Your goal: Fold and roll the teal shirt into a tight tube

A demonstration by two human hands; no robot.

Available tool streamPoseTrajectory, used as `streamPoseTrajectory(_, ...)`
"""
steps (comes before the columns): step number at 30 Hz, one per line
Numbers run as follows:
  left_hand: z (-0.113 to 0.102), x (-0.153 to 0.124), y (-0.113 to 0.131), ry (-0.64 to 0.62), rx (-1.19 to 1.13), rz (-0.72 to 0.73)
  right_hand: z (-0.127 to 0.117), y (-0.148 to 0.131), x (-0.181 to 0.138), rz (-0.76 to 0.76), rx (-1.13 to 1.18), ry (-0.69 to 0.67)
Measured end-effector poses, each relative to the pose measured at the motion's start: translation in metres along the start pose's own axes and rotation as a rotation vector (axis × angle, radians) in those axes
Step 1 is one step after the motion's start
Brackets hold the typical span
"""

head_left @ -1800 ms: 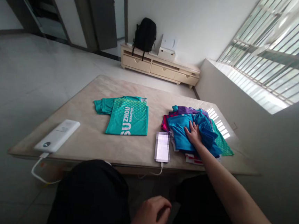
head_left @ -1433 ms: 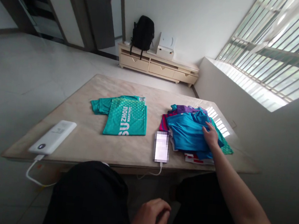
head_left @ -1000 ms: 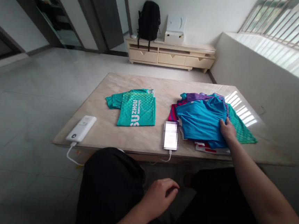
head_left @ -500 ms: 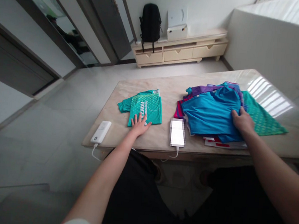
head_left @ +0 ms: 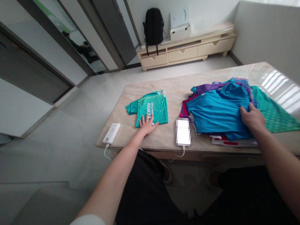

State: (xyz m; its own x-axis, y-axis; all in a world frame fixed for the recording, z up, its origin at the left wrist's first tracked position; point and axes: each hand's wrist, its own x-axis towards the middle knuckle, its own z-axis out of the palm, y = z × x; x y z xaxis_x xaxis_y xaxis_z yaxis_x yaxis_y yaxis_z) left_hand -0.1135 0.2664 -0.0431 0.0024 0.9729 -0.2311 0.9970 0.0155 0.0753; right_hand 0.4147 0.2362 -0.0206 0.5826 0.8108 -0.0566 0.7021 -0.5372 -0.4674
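Note:
My left hand (head_left: 148,125) lies with its fingers spread on the lower edge of a teal shirt (head_left: 157,104). The shirt is folded into a small rectangle, with white lettering on its front and a sleeve sticking out at left. My right hand (head_left: 253,118) is closed at the right edge of a bright blue shirt (head_left: 215,111), thumb on top; some fingertips are hidden. This blue shirt rests on a loose pile of clothes, where purple cloth (head_left: 207,87) and red cloth (head_left: 184,109) stick out. Beneath the pile's right side spreads a green patterned cloth (head_left: 276,111).
Everything lies on a marble-look table (head_left: 176,93). A white power bank (head_left: 111,133) with a cable is near its left corner. Between the clothes sits a blurred-out white device (head_left: 183,132), also cabled. Beyond stands a low cabinet (head_left: 183,55) bearing a black backpack (head_left: 154,27).
The view has shifted, so the table and clothes sit further right in the picture. Both hands keep their places on the shirts.

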Motion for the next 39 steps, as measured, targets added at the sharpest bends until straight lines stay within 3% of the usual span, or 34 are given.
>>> streamPoseTrajectory(39, 0.005, 0.0056, -0.0024, 0.0, 0.042, -0.011, -0.0004, -0.001, 0.0019, 0.009, -0.035, 0.002)
